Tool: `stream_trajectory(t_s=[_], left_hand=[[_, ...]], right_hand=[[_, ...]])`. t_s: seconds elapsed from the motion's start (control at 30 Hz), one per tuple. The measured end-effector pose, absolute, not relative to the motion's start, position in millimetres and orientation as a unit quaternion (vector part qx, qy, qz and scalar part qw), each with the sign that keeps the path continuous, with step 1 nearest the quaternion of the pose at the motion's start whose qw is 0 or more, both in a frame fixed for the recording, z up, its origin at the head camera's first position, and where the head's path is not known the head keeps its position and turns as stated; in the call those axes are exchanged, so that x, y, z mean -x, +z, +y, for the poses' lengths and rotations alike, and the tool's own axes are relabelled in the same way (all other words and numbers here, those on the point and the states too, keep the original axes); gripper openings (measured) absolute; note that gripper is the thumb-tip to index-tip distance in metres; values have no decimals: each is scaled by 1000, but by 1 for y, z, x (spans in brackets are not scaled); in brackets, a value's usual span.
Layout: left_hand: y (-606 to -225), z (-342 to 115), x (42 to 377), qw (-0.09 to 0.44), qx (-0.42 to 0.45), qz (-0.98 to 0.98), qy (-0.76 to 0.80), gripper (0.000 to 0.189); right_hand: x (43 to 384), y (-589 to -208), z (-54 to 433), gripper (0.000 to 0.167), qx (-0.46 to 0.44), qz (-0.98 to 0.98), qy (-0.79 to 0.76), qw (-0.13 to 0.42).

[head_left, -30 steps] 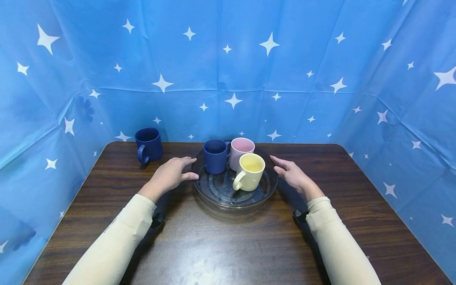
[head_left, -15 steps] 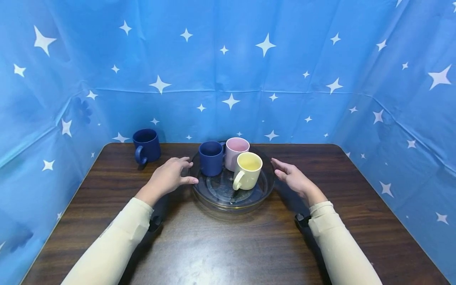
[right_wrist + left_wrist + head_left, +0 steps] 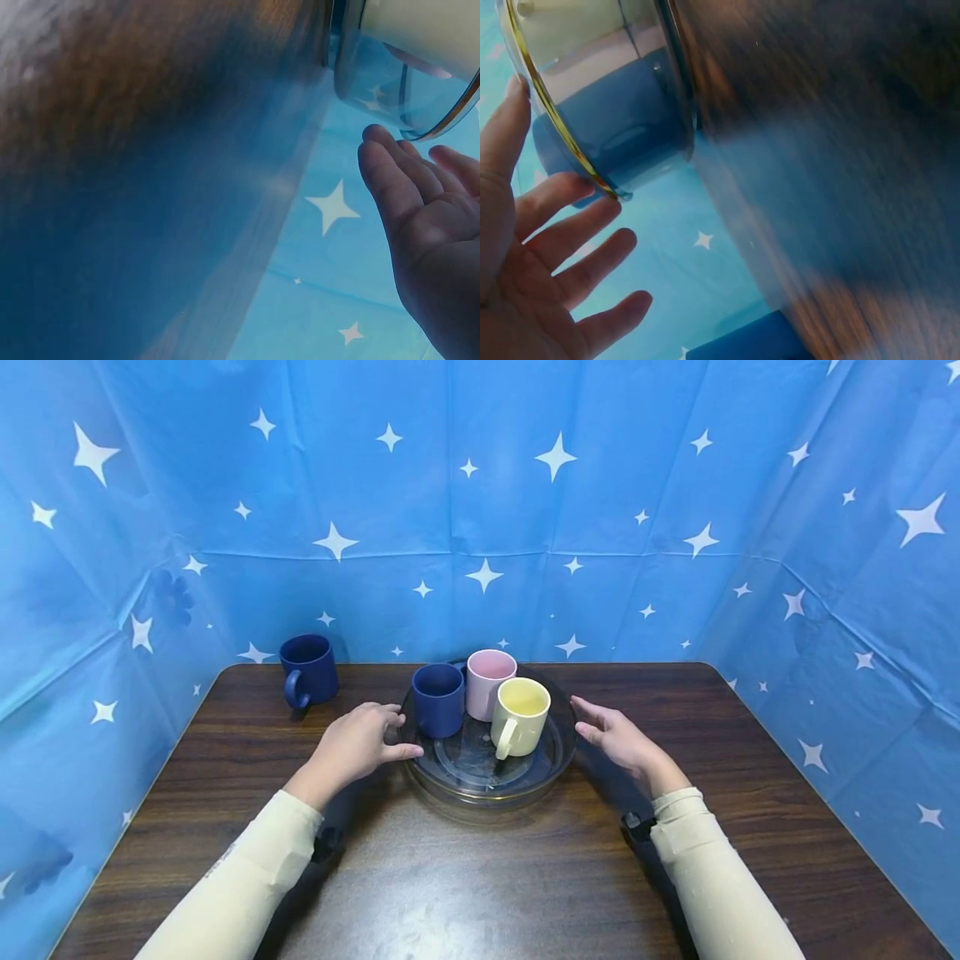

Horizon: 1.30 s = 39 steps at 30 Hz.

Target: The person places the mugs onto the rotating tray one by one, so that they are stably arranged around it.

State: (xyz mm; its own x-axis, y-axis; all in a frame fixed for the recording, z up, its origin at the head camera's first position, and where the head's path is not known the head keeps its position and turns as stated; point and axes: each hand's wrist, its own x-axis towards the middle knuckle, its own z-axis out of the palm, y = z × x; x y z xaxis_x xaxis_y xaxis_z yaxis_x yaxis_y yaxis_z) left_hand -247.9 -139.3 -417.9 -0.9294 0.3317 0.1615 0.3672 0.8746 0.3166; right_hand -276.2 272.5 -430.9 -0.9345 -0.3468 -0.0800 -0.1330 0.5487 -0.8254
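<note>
A wide, round see-through glass bowl (image 3: 480, 798) with a golden glint on its rim stands on the table. Inside are a dark blue mug (image 3: 438, 703) at the left, a pink mug (image 3: 489, 685) behind and a yellow mug (image 3: 521, 718) in front, all upright. My left hand (image 3: 352, 747) is at the bowl's left side, thumb and index fingertips touching the rim, the other fingers spread. At the right side, my right hand (image 3: 622, 739) has its fingers extended, fingertips close to the rim; contact is unclear in the right wrist view.
Another dark blue mug (image 3: 309, 670) stands near the table's back left corner, handle toward the front left. Blue cloth (image 3: 480, 485) with white stars hangs behind and at both sides of the brown wooden table (image 3: 480, 893).
The mugs have shifted round with the bowl, counterclockwise from above: blue toward me, pink leftward, yellow slightly back. My left hand has moved a little toward me; the right has barely moved.
</note>
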Motion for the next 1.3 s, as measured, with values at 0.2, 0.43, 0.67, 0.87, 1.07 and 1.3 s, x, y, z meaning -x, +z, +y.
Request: stream_trajectory(t_s=[0.2, 0.43, 0.67, 0.87, 1.07, 1.3], left_hand=[[-419, -138, 244, 65, 183, -967, -164, 63], [-418, -139, 239, 89, 197, -965, -145, 59], [-415, -139, 232, 115, 211, -962, -127, 47], [-412, -138, 226, 135, 230, -956, -119, 41], [-413, -137, 224, 147, 239, -953, -116, 36], [-412, -135, 221, 131, 228, -955, -138, 40]], right_hand=[[274, -431, 273, 57, 142, 874, -450, 115], [272, -429, 270, 60, 151, 869, -456, 120], [274, -430, 264, 66, 147, 866, -459, 133], [274, -428, 260, 67, 151, 873, -445, 128], [273, -424, 258, 68, 151, 883, -424, 133], [276, -426, 259, 66, 154, 889, -412, 126]])
